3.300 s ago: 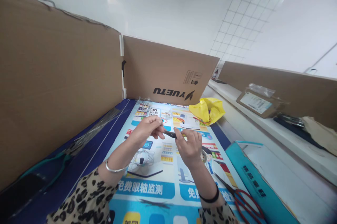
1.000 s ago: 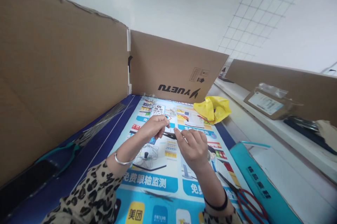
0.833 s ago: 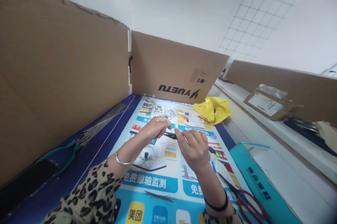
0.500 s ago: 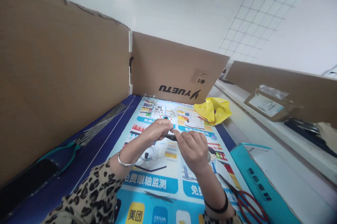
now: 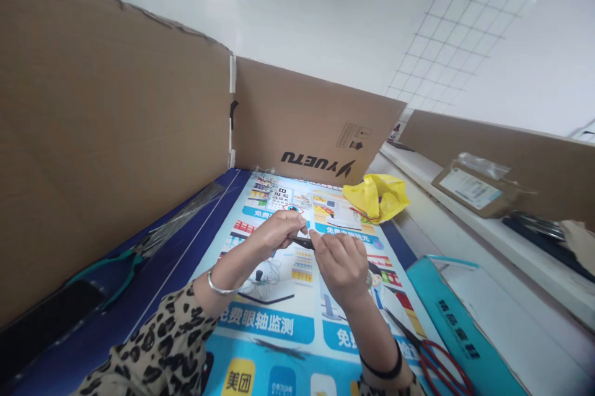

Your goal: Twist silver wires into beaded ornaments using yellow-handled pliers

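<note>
My left hand [image 5: 281,228] and my right hand [image 5: 341,259] meet over the middle of the printed mat [image 5: 260,321]. Between them is a short, thin black strip [image 5: 302,242], its kind too small to make out. The left fingertips pinch one end; the right thumb and curled fingers close on the other. Several fine dark strands [image 5: 281,349] lie on the mat nearer to me. To the right of my right forearm, scissors with red handles [image 5: 446,365] rest with their blades pointing away from me.
Teal-handled pliers [image 5: 134,259] and a bundle of thin wires [image 5: 181,219] lie at the left. A yellow bag [image 5: 379,198] is at the back right. A teal box [image 5: 460,328] stands at the right edge. Cardboard panels [image 5: 307,117] wall the left and back.
The camera view has shifted very slightly. Both hands keep nearly the same place and grip on the black strip.
</note>
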A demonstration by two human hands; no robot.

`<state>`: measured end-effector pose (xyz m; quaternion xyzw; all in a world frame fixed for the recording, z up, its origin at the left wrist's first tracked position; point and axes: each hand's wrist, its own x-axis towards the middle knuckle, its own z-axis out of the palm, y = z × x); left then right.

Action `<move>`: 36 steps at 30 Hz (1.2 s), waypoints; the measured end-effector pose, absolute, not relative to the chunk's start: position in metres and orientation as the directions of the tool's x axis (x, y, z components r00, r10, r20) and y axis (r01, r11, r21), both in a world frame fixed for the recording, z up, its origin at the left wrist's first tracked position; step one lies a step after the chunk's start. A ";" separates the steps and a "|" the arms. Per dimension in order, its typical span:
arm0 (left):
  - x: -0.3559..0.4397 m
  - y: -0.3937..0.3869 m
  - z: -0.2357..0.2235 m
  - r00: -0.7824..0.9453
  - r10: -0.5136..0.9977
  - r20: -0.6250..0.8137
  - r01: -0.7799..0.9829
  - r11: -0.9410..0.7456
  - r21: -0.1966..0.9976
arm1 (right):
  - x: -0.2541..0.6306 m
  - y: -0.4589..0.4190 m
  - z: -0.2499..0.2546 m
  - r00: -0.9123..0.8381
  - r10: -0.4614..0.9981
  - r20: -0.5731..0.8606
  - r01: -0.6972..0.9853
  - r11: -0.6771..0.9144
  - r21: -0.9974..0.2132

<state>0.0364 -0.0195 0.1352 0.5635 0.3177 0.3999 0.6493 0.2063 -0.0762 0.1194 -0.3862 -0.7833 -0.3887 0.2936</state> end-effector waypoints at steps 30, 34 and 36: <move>0.036 -0.020 0.134 0.514 0.857 0.033 -0.144 0.048 0.988 | 0.206 -0.070 0.111 -0.528 0.335 0.780 0.817 0.451 0.360; 0.034 -0.021 0.139 0.482 0.874 0.066 -0.095 -0.023 0.995 | 0.204 -0.070 0.113 -0.532 0.380 0.756 0.815 0.471 0.337; 0.031 -0.021 0.142 0.466 0.877 0.119 -0.023 -0.122 0.992 | 0.202 -0.072 0.115 -0.524 0.419 0.742 0.820 0.483 0.307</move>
